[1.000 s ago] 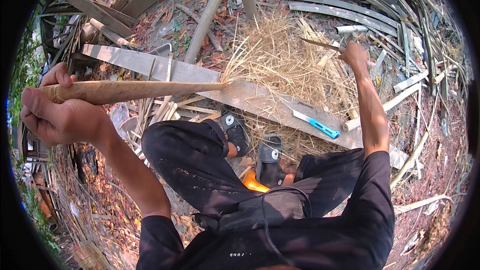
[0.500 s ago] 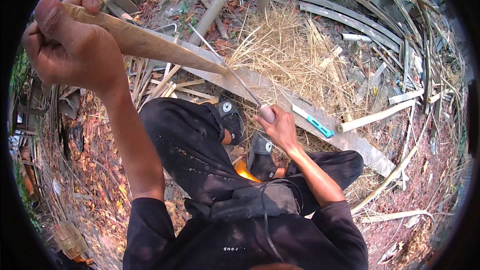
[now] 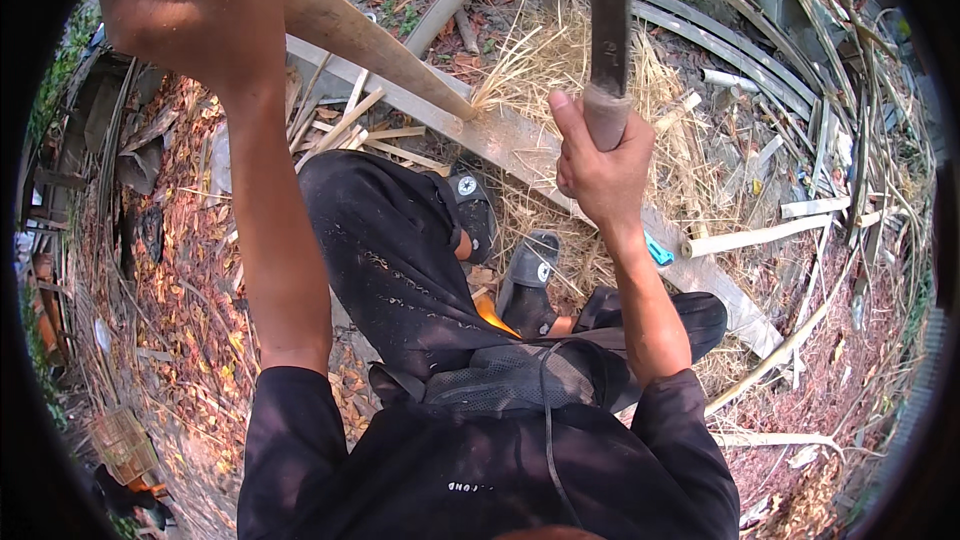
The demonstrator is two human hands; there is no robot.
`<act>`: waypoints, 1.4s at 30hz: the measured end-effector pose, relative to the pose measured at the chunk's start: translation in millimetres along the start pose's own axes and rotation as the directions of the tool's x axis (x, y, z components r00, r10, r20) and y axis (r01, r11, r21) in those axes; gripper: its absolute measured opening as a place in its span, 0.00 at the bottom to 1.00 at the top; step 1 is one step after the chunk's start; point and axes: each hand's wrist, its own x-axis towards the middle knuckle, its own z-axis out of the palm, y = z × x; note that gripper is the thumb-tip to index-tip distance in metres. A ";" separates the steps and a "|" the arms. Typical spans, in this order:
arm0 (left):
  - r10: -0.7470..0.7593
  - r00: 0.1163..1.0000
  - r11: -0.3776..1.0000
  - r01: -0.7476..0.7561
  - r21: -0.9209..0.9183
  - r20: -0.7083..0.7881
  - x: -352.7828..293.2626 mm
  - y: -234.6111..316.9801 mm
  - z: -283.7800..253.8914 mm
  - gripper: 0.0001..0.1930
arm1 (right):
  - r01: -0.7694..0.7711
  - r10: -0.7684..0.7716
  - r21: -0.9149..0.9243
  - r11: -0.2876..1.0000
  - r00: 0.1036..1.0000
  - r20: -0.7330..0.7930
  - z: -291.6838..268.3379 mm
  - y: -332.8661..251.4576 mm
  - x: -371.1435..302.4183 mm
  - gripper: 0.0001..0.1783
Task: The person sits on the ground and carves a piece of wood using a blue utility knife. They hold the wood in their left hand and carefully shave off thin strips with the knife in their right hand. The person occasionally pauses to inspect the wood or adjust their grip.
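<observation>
My left hand (image 3: 205, 15) is closed round the upper end of a flat bamboo piece (image 3: 360, 45). Its lower end rests on a long grey plank (image 3: 505, 145) lying on the ground in front of my feet. In my right hand (image 3: 608, 172) I grip the pale handle of a machete (image 3: 608, 30), its dark blade pointing up and away from me, apart from the bamboo. A blue-handled knife (image 3: 658, 249) lies on the plank, partly hidden behind my right forearm.
A heap of straw-like shavings (image 3: 545, 60) lies beyond the plank. Split strips (image 3: 345, 125) are scattered left of it. A round pole (image 3: 755, 237) lies at the right, and long grey slats (image 3: 720, 45) stretch across the far right. A woven basket (image 3: 122, 445) sits at the lower left.
My right hand has raised the machete from low over the plank, so its blade now points upward. My left hand, with the bamboo, appears slightly higher and further right.
</observation>
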 end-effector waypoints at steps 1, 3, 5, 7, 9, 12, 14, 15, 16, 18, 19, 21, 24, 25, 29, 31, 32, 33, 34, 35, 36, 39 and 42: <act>-0.031 1.000 0.997 0.031 -0.070 -0.002 -0.1 1.9 3.0 0.11 | 0.080 -0.078 0.033 0.996 0.995 -0.069 3.6 1.7 -0.1 0.15; -0.002 1.000 0.999 0.001 -0.044 -0.019 -2.1 4.0 5.1 0.11 | 0.146 -0.142 0.009 0.989 0.976 -0.163 12.1 36.3 -14.5 0.14; 0.037 0.999 0.998 -0.039 -0.057 -0.038 1.5 3.0 4.6 0.11 | -0.091 0.146 -0.576 0.813 0.988 0.051 -6.2 124.5 -62.4 0.12; 0.062 0.996 0.991 -0.070 -0.116 -0.071 0.4 2.2 4.5 0.11 | -0.274 0.481 -0.831 0.485 0.876 -0.008 -42.0 212.6 -110.5 0.18; 0.068 0.996 0.985 -0.077 -0.151 -0.063 -1.8 5.8 2.4 0.11 | -0.361 0.523 -0.766 0.532 0.851 -0.038 -33.4 212.7 -100.7 0.19; 0.046 0.998 0.993 -0.051 -0.109 -0.050 -3.4 17.7 7.9 0.10 | -0.367 0.540 -0.737 0.567 0.842 -0.004 -32.8 216.7 -110.7 0.19; 0.079 0.997 0.994 -0.079 -0.080 0.002 -4.6 15.9 5.5 0.10 | -0.730 0.806 -0.342 0.592 0.540 0.242 -51.3 226.1 -103.4 0.21; 0.073 0.997 0.989 -0.071 -0.131 0.014 -5.9 16.6 6.5 0.11 | -0.704 0.785 -0.347 0.620 0.566 0.254 -51.9 207.2 -100.0 0.23; 0.089 0.996 0.993 -0.088 -0.074 0.009 -3.1 9.9 1.7 0.11 | -0.677 0.762 -0.350 0.647 0.591 0.266 -51.8 187.8 -92.5 0.24; 0.111 0.994 0.994 -0.111 0.005 -0.003 3.9 -5.8 -3.9 0.12 | -0.368 0.537 -0.587 0.721 0.832 0.137 -60.3 173.5 -85.7 0.30; 0.086 0.995 0.995 -0.088 -0.052 -0.045 3.1 -6.2 -3.2 0.12 | -0.278 0.441 -0.566 0.776 0.881 0.172 -56.7 145.9 -77.8 0.30; 0.053 0.998 0.998 -0.053 -0.015 -0.042 -2.5 -6.4 -4.4 0.12 | -0.189 0.296 -0.442 0.877 0.937 0.187 -47.5 100.0 -66.5 0.27; 0.025 0.996 0.998 -0.020 0.064 -0.080 6.1 -3.2 -9.3 0.13 | -0.093 0.124 -0.206 0.974 0.982 0.143 -22.5 66.2 -55.7 0.25; 0.006 0.996 0.996 0.002 0.087 -0.089 4.2 -2.0 -6.6 0.13 | -0.046 0.056 -0.115 0.992 0.995 0.085 -14.4 70.2 -57.9 0.25; -0.004 0.995 0.990 0.018 0.137 -0.095 7.7 -5.1 -4.8 0.11 | -0.197 0.332 -0.595 0.779 0.935 0.124 -9.7 159.0 -96.5 0.31; -0.013 0.994 0.987 0.031 0.160 -0.108 11.8 -3.8 -16.5 0.11 | -0.255 0.519 -0.759 0.599 0.846 0.126 -21.2 191.6 -122.8 0.34; -0.033 0.994 0.991 0.046 0.123 -0.106 8.0 -12.3 -9.1 0.11 | -0.319 0.545 -0.743 0.589 0.835 0.074 -37.5 202.4 -132.8 0.36; -0.025 0.996 0.991 0.036 0.128 -0.086 5.5 -6.6 -12.2 0.12 | -0.330 0.553 -0.722 0.608 0.829 0.087 -37.3 201.0 -121.6 0.38; 0.000 0.994 0.993 0.013 0.115 -0.105 16.3 -9.3 -8.5 0.12 | -0.334 0.559 -0.713 0.617 0.823 0.098 -32.0 203.8 -99.0 0.37; -0.022 0.995 0.993 0.033 0.117 -0.096 12.1 -8.9 -10.7 0.12 | -0.371 0.611 -0.713 0.595 0.785 0.101 -33.9 192.4 -98.8 0.37; -0.027 0.994 0.994 0.038 0.100 -0.110 12.4 -11.0 -9.0 0.13 | -0.392 0.636 -0.714 0.580 0.766 0.095 -35.3 180.2 -86.8 0.37; 0.005 0.994 0.994 0.006 0.108 -0.108 2.0 -3.0 -7.6 0.14 | -0.272 0.405 -0.527 0.805 0.901 0.154 -32.9 134.3 -73.4 0.35; 0.053 0.995 0.995 -0.046 0.086 -0.082 7.1 -0.6 -17.0 0.15 | -0.190 0.252 -0.304 0.933 0.951 0.178 -14.3 97.6 -60.9 0.34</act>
